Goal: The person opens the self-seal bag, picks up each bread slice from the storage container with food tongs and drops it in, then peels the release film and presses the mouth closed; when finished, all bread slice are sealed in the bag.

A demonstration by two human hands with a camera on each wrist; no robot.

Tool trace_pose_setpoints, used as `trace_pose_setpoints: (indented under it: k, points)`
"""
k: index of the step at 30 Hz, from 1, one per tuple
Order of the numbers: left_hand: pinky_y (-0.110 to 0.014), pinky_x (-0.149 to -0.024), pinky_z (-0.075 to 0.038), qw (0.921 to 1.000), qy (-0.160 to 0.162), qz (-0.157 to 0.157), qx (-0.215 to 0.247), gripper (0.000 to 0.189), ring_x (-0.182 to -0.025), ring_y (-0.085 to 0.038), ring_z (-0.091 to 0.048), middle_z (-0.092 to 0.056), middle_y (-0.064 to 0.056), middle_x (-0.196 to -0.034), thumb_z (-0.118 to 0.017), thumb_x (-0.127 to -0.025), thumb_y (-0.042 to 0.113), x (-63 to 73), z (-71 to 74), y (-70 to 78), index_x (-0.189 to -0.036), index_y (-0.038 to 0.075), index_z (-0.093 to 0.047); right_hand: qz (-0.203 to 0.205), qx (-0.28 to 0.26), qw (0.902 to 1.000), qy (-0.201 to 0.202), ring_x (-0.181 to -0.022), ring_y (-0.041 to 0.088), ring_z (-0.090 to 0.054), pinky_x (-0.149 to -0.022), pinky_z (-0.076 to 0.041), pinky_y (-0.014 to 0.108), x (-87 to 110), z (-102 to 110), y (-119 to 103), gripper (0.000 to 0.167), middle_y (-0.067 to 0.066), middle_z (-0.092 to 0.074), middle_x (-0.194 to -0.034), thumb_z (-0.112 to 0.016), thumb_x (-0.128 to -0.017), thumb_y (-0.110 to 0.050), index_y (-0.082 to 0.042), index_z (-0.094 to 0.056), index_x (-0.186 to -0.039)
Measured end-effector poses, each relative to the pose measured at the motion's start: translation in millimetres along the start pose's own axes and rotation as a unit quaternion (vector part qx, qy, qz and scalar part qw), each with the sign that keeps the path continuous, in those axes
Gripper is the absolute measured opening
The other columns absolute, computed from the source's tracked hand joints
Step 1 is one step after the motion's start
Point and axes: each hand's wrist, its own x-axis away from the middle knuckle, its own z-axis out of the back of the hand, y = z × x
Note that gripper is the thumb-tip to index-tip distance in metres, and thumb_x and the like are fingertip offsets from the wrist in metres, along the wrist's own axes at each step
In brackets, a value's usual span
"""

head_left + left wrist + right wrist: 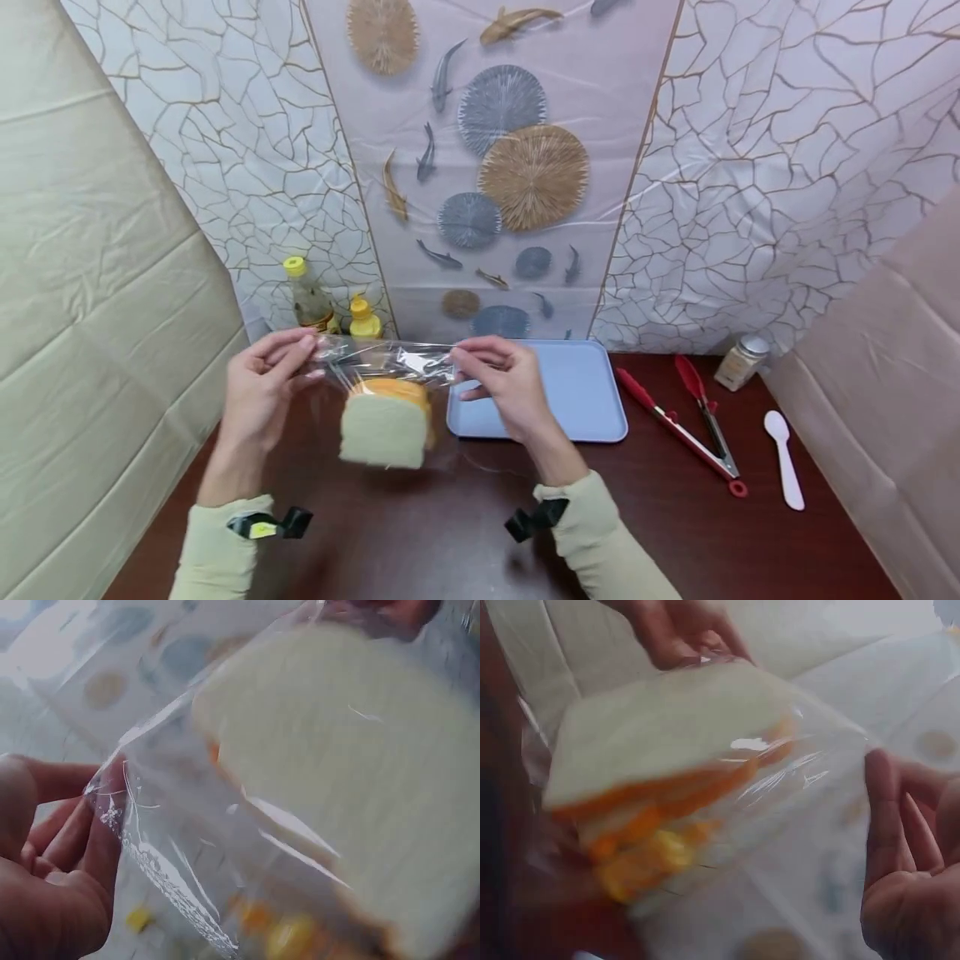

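Between the two hands hangs a clear plastic bag with slices of white bread inside, raised above the table. My left hand pinches one upper corner of the bag between thumb and fingers. At the opposite upper corner my right hand pinches the film too. The film is pulled taut between them, and the bread sits low in the bag. In the left wrist view a pale slice fills much of the picture. Stacked slices with orange-brown crusts show in the right wrist view.
A light blue tray lies behind my right hand. To its right are red-handled tongs, a white spoon and a seasoning jar. Two yellow-capped bottles, one clear and one yellow, stand at the back left.
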Motion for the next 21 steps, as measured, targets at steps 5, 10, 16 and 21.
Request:
trace_pose_setpoints:
  k: [5, 10, 16, 21]
  points:
    - [-0.021, -0.068, -0.064, 0.9886, 0.027, 0.095, -0.114, 0.018, -0.079, -0.004, -0.078, -0.084, 0.005, -0.094, -0.076, -0.102, 0.007, -30.1, 52.9, -26.1, -0.118, -0.001, -0.079, -0.118, -0.023, 0.9918, 0.044, -0.072, 0.008, -0.077, -0.060, -0.061, 0.021, -39.0, -21.0, 68.1, 0.021, 0.000, -0.083, -0.093, -0.080, -0.099, -0.009, 0.001, -0.077, -0.117]
    - [-0.022, -0.073, -0.065, 0.9540, 0.056, 0.181, -0.233, 0.035, -0.076, -0.002, -0.077, -0.082, 0.009, -0.088, -0.073, -0.105, 0.012, -44.6, 82.4, -80.5, -0.133, -0.010, -0.069, -0.191, 0.016, 0.9754, 0.110, -0.068, 0.007, -0.076, -0.063, -0.062, 0.019, -59.3, -27.4, 122.9, 0.021, 0.009, -0.084, -0.095, -0.079, -0.097, -0.005, 0.005, -0.079, -0.116]
    - [-0.021, -0.072, -0.064, 0.9293, 0.074, 0.201, -0.301, 0.035, -0.075, 0.000, -0.077, -0.083, 0.005, -0.091, -0.071, -0.106, 0.017, -45.1, 91.3, -114.3, -0.131, -0.008, -0.068, -0.205, 0.063, 0.9707, 0.109, -0.082, 0.019, -0.081, -0.074, -0.066, 0.025, -63.0, -30.9, 133.1, 0.032, 0.026, -0.079, -0.121, -0.069, -0.100, 0.000, 0.005, -0.073, -0.132]
    - [-0.023, -0.073, -0.065, 0.9373, 0.071, 0.216, -0.264, 0.032, -0.075, -0.003, -0.077, -0.082, -0.002, -0.095, -0.069, -0.106, 0.008, -55.9, 92.8, -122.7, -0.130, -0.009, -0.056, -0.219, 0.067, 0.9711, 0.068, -0.126, 0.040, -0.073, -0.097, -0.064, 0.034, -66.4, -24.3, 132.1, 0.053, 0.031, -0.065, -0.146, -0.063, -0.099, 0.005, 0.004, -0.057, -0.152]
